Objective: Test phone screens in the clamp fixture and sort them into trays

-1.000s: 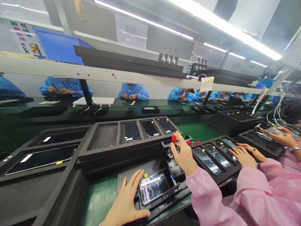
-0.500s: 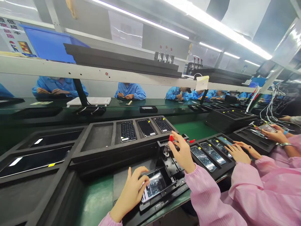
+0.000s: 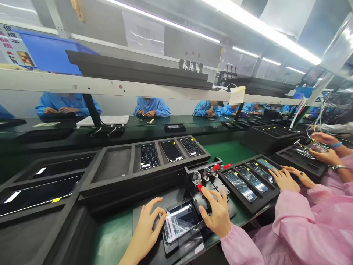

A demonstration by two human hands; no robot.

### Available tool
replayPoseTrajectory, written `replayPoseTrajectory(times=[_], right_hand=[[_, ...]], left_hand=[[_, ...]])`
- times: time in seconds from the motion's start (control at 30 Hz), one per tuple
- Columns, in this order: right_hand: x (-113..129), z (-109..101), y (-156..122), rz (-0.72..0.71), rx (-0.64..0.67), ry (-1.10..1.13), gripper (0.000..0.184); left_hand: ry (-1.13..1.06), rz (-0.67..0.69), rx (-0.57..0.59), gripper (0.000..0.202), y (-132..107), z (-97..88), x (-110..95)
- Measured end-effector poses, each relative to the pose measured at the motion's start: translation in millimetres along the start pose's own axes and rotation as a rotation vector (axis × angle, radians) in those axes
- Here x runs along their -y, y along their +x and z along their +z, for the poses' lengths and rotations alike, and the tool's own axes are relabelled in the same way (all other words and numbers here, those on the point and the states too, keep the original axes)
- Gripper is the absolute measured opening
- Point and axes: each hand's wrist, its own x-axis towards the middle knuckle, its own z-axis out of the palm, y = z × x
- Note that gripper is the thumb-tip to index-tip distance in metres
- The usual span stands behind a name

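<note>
A phone with a dark, reflective screen lies in a black clamping fixture on the bench. My left hand is at its left edge, fingers curved and apart, with the thumb and a fingertip at the corner. Over the fixture's right part is my right hand, its fingers spread. One fingertip is at the red-tipped lever of the nearest toggle clamp, which points down toward me. Two more red clamp handles stand behind it. Clear film lies along the fixture's front.
A black foam tray behind the fixture holds several phones. Another tray with phones is to the right, where a co-worker's hands rest. More trays stand at left. A shelf beam crosses above; people in blue sit opposite.
My right hand has come down and nearer, and the red clamp lever has swung from upright to pointing down. My left hand has shifted slightly left along the phone's edge.
</note>
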Motion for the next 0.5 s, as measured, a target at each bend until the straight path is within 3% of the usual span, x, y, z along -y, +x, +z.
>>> replayPoseTrajectory(times=[0.07,0.13,0.33,0.5], right_hand=[[1.0,1.9,-0.9,0.047,0.141,-0.02,0.055],[2.8,-1.9,-3.4,0.076,0.168,0.029,0.051],[24.7,-11.6,-34.7,0.106,-0.11,0.268,0.032],[69.8,13.8,-65.0,0.223,-0.156,0.407,0.013]], left_hand=[[-0.034,-0.026,-0.006,0.022,0.8,6.8,1.0],[-0.065,-0.062,0.009,0.033,-0.3,14.1,3.0],[-0.09,-0.123,0.064,0.043,-1.3,26.3,3.1],[-0.222,-0.157,0.076,0.039,-0.5,20.1,-0.5]])
